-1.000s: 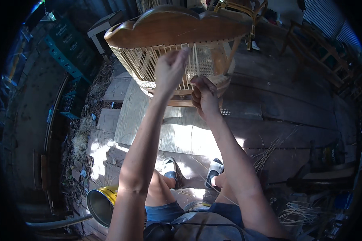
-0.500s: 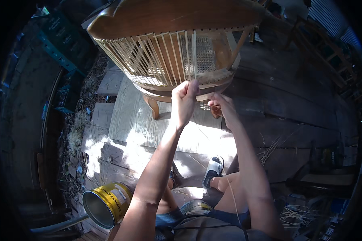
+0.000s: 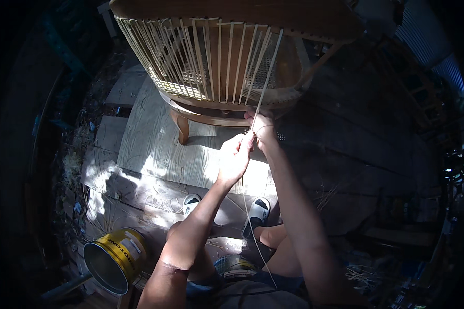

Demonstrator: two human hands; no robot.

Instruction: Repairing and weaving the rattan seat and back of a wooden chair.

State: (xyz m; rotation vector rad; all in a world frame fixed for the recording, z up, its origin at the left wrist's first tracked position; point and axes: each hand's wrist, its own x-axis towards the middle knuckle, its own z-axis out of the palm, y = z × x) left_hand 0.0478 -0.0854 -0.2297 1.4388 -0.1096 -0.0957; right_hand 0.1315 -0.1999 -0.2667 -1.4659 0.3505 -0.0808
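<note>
Currently, head view: a wooden chair frame [image 3: 232, 11] stands ahead of the person, its curved lower rail [image 3: 201, 104] just beyond the hands. Pale strands run in near-vertical lines between its upper and lower rails; the rightmost cane strand [image 3: 267, 81] slants from a hole in the upper rail down to the hands. Left hand [image 3: 234, 160] — fingers curled in, thumb and fingertips pinched on this strand. Right hand [image 3: 264, 129] — just beyond the left, partly crossed by the strand, fingers bent close below the lower rail; cannot tell whether it grips anything. A thin length hangs below the hands, reaching the lap. Woven cane panel [image 3: 262, 72] shows behind the strands. Chair stands on a grey board [image 3: 149, 123]; yellow bucket [image 3: 123, 250] lies tipped at lower left, mouth facing outward.
</note>
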